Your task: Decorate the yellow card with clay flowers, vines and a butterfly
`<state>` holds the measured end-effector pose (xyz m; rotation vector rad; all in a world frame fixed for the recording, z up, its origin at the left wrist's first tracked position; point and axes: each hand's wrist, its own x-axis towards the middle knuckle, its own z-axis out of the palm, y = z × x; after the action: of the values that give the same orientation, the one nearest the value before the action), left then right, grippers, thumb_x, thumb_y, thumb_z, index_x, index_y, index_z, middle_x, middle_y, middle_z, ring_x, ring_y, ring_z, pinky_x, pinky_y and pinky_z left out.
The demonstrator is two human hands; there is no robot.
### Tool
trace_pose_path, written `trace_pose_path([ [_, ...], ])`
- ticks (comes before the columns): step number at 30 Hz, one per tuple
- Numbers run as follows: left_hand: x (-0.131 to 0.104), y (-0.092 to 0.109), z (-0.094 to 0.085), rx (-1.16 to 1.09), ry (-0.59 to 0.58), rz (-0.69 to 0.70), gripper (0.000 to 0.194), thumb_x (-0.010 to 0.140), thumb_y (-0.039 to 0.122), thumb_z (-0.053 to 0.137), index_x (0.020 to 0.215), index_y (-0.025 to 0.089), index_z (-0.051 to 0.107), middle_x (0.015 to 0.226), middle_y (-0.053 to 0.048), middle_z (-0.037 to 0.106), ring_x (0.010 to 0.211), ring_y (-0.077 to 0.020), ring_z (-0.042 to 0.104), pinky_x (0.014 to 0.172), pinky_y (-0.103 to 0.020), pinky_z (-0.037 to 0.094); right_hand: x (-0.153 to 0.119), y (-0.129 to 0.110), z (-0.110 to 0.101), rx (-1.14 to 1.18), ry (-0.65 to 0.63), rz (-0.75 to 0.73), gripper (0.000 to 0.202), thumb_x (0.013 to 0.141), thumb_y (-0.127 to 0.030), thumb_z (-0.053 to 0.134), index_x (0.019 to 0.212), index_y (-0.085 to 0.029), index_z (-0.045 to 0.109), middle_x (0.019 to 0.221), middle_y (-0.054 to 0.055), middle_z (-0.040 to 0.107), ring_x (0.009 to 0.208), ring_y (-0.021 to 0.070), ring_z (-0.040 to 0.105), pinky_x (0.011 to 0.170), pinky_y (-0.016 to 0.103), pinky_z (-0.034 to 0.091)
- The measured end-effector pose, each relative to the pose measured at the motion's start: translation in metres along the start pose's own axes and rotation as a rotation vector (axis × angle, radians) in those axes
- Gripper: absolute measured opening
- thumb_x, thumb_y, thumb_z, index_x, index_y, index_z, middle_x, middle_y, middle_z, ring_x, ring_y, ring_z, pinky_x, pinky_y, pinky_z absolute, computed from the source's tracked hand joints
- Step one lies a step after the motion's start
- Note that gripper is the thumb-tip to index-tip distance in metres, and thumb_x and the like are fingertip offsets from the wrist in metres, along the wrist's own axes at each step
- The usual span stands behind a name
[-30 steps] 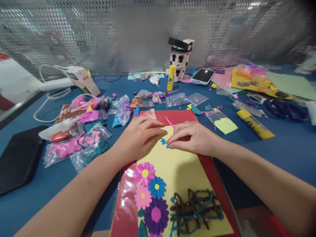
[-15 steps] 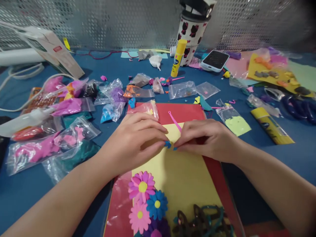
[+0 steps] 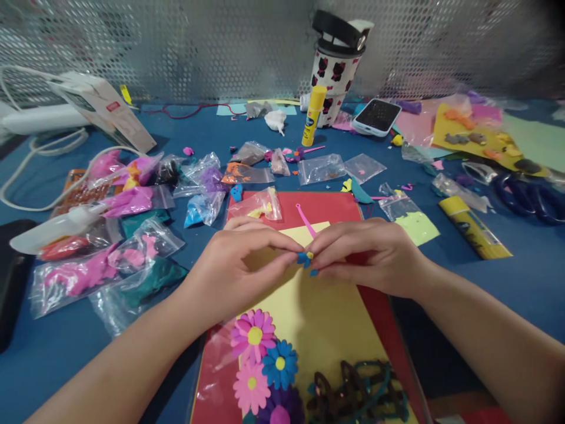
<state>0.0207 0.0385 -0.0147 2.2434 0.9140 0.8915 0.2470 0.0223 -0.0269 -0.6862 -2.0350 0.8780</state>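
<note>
Between the fingertips of both hands is a small blue clay flower (image 3: 303,258) with a yellow centre, partly hidden by the fingers. My left hand (image 3: 247,259) pinches its left side. My right hand (image 3: 371,253) is closed on its right side, and a pink plastic stick tool (image 3: 304,219) pokes up behind those fingers; whether they grip it I cannot tell. Beneath lies a yellow sheet (image 3: 326,330) on a red folder (image 3: 304,203). Pink, blue and purple clay flowers (image 3: 280,364) sit at the sheet's lower left, and brown and teal clay strands (image 3: 357,391) at its lower right.
Plastic bags of coloured clay (image 3: 83,271) crowd the left side. Behind stand a yellow glue stick (image 3: 312,118), a patterned tumbler (image 3: 333,82) and a tilted carton (image 3: 103,109). A phone (image 3: 377,116) lies near the tumbler. Another yellow tube (image 3: 474,229) and dark blue scissors handles (image 3: 525,197) are at right.
The blue flower is turned slightly, so more of its petals and yellow centre show. Both hands stay together over the sheet. The whole view has shifted a little.
</note>
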Motion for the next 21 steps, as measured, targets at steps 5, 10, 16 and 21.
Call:
trace_pose_path([
  [5, -0.0005, 0.0041, -0.0002, -0.051, -0.005, -0.072, 0.009, 0.084, 0.023, 0.064, 0.086, 0.024, 0.072, 0.084, 0.004, 0.076, 0.077, -0.0101, 0.068, 0.073, -0.021, 0.051, 0.0009, -0.0015, -0.0015, 0.022, 0.005, -0.002, 0.018, 0.082, -0.010, 0.068, 0.094, -0.023, 0.073, 0.090, 0.005, 0.075, 0.083, 0.0137, 0.071, 0.076, 0.026, 0.058],
  [10, -0.0023, 0.0052, -0.0005, -0.006, 0.014, -0.096, 0.009, 0.082, 0.022, 0.065, 0.086, 0.026, 0.073, 0.082, 0.005, 0.075, 0.074, -0.0090, 0.068, 0.073, -0.018, 0.051, 0.0006, -0.0028, -0.0016, -0.025, 0.029, 0.007, 0.017, 0.082, -0.013, 0.069, 0.092, -0.025, 0.074, 0.087, 0.002, 0.076, 0.082, 0.0140, 0.072, 0.075, 0.025, 0.058],
  [16, -0.0028, 0.0054, 0.0002, 0.067, 0.065, -0.073, 0.009, 0.083, 0.025, 0.065, 0.086, 0.026, 0.073, 0.083, 0.005, 0.075, 0.074, -0.0088, 0.068, 0.076, -0.018, 0.052, 0.0003, -0.0039, -0.0019, -0.076, 0.099, 0.052, 0.012, 0.083, -0.016, 0.069, 0.090, -0.024, 0.075, 0.080, 0.000, 0.075, 0.075, 0.0120, 0.071, 0.066, 0.022, 0.057],
  [21, -0.0022, 0.0070, 0.0006, 0.063, 0.064, -0.094, 0.009, 0.082, 0.025, 0.065, 0.086, 0.027, 0.073, 0.083, 0.005, 0.075, 0.072, -0.0093, 0.068, 0.075, -0.019, 0.053, 0.0005, -0.0038, -0.0016, -0.038, 0.097, 0.055, 0.007, 0.081, -0.017, 0.072, 0.087, -0.020, 0.074, 0.078, 0.001, 0.074, 0.075, 0.0114, 0.070, 0.066, 0.021, 0.055],
])
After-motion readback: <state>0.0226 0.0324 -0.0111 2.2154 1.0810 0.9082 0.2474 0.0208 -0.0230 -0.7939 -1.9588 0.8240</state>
